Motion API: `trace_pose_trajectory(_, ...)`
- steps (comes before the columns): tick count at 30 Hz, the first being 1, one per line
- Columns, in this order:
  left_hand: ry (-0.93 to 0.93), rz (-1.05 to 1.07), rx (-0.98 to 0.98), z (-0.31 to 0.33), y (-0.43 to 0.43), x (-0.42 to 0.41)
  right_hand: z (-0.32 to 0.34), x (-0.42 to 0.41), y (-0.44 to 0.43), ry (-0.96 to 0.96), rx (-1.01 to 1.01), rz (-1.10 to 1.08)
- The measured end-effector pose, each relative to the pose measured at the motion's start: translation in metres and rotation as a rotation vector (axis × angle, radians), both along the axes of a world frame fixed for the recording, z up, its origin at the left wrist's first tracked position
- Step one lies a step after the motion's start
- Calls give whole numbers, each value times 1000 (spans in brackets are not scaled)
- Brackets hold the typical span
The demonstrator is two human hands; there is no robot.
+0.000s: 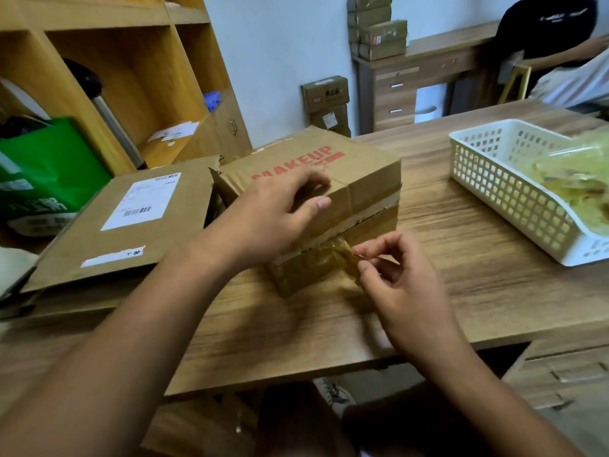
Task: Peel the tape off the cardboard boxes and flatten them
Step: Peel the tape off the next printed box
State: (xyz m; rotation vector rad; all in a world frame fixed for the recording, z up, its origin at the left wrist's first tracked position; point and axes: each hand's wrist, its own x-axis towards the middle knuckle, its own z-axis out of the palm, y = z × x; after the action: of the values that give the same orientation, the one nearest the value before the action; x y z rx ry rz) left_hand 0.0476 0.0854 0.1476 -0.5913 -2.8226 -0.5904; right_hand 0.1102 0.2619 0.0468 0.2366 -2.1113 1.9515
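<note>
A brown cardboard box (362,173) printed with red "MAKEUP" lettering sits on the wooden table, its near side wrapped in clear brownish tape. My left hand (276,212) lies on the box's top near edge, fingers curled over it, thumb along the front face. My right hand (402,275) pinches a crumpled strip of tape (336,258) between thumb and forefinger; the strip is partly lifted from the box's near lower corner and still stuck to the box.
A flattened box (131,225) with a white shipping label lies to the left. A white plastic basket (507,192) holding peeled tape stands at the right. Wooden shelves and a green bag are at far left, stacked boxes and a person behind.
</note>
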Motion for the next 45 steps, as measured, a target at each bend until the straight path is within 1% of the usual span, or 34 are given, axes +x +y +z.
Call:
trace_pose_trajectory(3,5,-37,-4,3,-11,1,1,-9,13,0,-93,-17)
trace_pose_trajectory(7,11,-6,-10,-3,-22,4,-2,-13,12,-78,-92,11)
trace_pose_trajectory(9,24,-14,-11,-10,-24,7,-3,-9,9,-120,-58,41)
trace_pose_trajectory(12,36,-35,14,-15,-23,6,-3,2,2,-186,83,131)
trace_pose_trajectory(14,53,-37,19,-16,-20,6,-4,6,-7,-149,255,126)
trace_pose_trajectory(16,69,-42,31,-18,-19,7,-7,4,-14,-56,387,66)
trace_pose_trajectory(19,65,-39,51,-20,-18,6,-6,0,-14,-2,384,-1)
trace_pose_trajectory(21,69,-34,54,-19,-18,5,-5,2,-11,24,345,8)
trace_pose_trajectory(23,63,-26,59,-19,-16,5,-6,8,-12,83,347,46)
trace_pose_trajectory(27,60,-32,73,-21,-10,6,-10,24,-21,266,495,103)
trace_pose_trajectory(31,52,-31,82,-20,-6,7,-3,25,-16,318,615,102)
trace_pose_trajectory(35,58,-25,67,-19,1,9,3,36,-26,355,673,135)
trace_pose_trajectory(41,20,-21,78,-17,1,10,8,37,-29,360,689,134)
trace_pose_trajectory(43,-6,-27,96,-18,-1,9,6,29,-22,345,682,50)
trace_pose_trajectory(45,-25,-35,106,-17,-3,9,6,17,-12,327,703,-112)
